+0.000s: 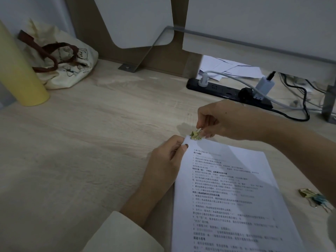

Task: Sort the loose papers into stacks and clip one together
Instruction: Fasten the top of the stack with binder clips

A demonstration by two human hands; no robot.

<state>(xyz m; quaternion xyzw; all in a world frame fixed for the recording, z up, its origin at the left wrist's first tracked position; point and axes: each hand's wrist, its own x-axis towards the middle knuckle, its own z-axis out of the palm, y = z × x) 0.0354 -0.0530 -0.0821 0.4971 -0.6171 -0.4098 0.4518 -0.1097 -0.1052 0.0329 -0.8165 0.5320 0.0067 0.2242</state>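
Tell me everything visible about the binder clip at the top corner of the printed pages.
The binder clip is small, with a yellow-green, metal-looking folded body and thin wire handles. The right hand pinches those handles from above, holding the clip at the top left corner of the printed pages, which the left hand grips beside it. Whether it bites the paper yet is unclear.

I'd call this a study or office desk: a pale wood-grain desktop (91,142) backed by white panels (254,24). A black power strip (218,88) with chargers (264,84) plugged in lies at the back. A printed sheet (236,188) and spare binder clips (314,197) lie in front, and a canvas tote bag (72,70) sits in the corner.
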